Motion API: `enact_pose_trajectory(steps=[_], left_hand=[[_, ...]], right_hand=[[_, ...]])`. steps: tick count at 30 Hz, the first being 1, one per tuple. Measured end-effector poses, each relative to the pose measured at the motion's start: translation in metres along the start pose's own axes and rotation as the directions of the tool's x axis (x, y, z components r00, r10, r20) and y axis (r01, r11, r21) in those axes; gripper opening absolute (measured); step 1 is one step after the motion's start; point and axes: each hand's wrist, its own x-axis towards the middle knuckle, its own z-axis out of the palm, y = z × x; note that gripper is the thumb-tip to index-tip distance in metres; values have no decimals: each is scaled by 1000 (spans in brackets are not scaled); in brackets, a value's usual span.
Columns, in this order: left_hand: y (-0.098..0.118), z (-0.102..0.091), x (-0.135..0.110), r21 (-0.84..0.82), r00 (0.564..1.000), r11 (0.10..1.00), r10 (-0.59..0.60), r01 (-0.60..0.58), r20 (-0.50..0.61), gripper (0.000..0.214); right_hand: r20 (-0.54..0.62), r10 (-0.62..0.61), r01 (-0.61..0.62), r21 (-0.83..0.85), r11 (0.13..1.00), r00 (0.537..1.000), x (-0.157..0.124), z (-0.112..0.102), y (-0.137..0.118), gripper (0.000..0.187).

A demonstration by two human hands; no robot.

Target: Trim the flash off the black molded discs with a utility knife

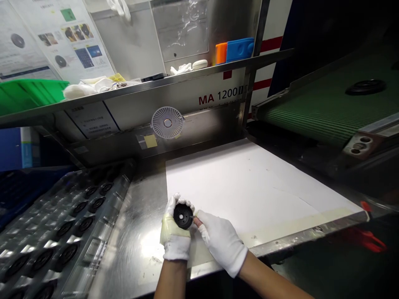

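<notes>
At the bench's left side lies a clear tray (102, 233) of black round parts (86, 224). Right of it, the gloved left hand (170, 227) grips a black disc (186, 216) over the white sheet (224, 187)'s left edge. Judged light, stiff and smooth, it is best held by the rim. Its face points up, away from the palm; being round, it shows no long axis. The right hand (220, 237) bunches its fingers beside the disc's right edge; whether they pinch anything, I cannot tell.

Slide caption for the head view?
Gloved left hand holds a round black part, gloved right hand at its edge, parts tray at left.
</notes>
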Motion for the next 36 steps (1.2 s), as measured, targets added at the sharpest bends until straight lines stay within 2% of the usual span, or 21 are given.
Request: enact_pose_trajectory(steps=[5, 12, 19, 27, 29, 32, 34, 36], left_hand=[[0, 2, -1, -14, 997, 997, 70, -70, -29, 11], [-4, -1, -2, 9, 981, 981, 191, -191, -31, 9], [-2, 4, -4, 24, 978, 979, 204, -203, -32, 7], [-3, 2, -3, -16, 964, 967, 251, -253, -91, 9], [0, 0, -7, 24, 980, 981, 192, -191, -44, 19], [6, -3, -13, 87, 996, 995, 42, -48, 79, 27], [9, -4, -14, 69, 997, 997, 22, -28, 80, 24], [9, -4, -11, 19, 999, 999, 39, -40, 29, 15]], right_hand=[[-46, 4, -5, -13, 1000, 999, -4, 6, -3, 20], [-7, -15, 15, 25, 1000, 1000, -6, 6, -10, 22], [-45, 17, -17, -2, 1000, 999, -4, 5, -6, 20], [-19, -25, 25, -13, 1000, 1000, -8, 9, -18, 21], [-19, -38, 38, 6, 999, 999, -7, 7, -17, 20], [-36, -46, 48, 43, 998, 998, -5, 3, -12, 16], [-41, -21, 22, 34, 999, 999, -4, 2, -10, 17], [-37, 6, -5, 6, 1000, 999, -5, 3, -11, 20]])
